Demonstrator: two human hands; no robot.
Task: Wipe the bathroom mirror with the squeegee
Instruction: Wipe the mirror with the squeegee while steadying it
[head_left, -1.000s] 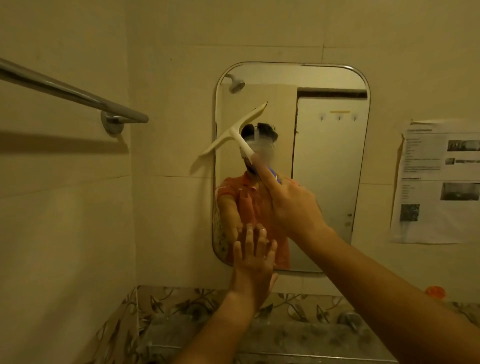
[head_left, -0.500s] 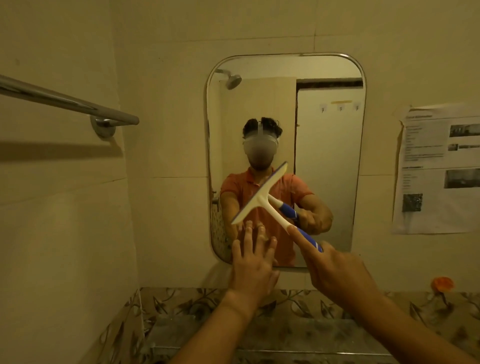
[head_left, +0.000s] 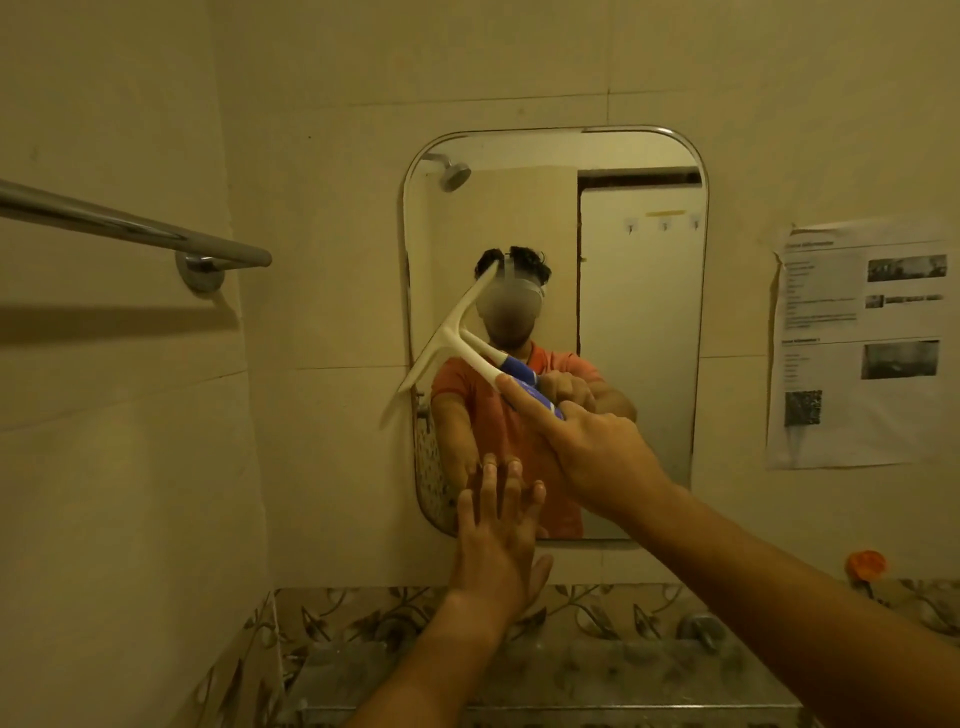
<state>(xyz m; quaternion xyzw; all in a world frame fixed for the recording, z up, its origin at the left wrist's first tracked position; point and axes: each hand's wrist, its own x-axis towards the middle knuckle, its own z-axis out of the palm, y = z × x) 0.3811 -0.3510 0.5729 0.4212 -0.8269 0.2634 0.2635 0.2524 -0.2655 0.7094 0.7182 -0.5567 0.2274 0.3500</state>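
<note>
The right hand (head_left: 597, 457) is gripping the squeegee (head_left: 447, 332) by its blue handle (head_left: 545, 401), with the fingers curling round it and the forefinger stretching straight along the top of the stem toward the blade. The squeegee is sitting up at the left side of the mirror (head_left: 641, 364), with its white blade slanting steeply: the upper end is lying over the glass in front of the reflected head, and the lower end is hanging past the mirror's left edge over the wall tile. Whether the blade is actually touching the glass cannot be told. The left hand (head_left: 498, 540) is holding nothing; it is reaching up below the right one with its fingers (head_left: 511, 470) straight and spread, pressing against the lower left part of the mirror. A metal towel bar (head_left: 130, 223) is running along the left wall. A printed sheet of paper (head_left: 862, 343) is hanging on the wall to the right of the mirror, and below it a small orange thing (head_left: 866, 564) is sticking to the tile.
</note>
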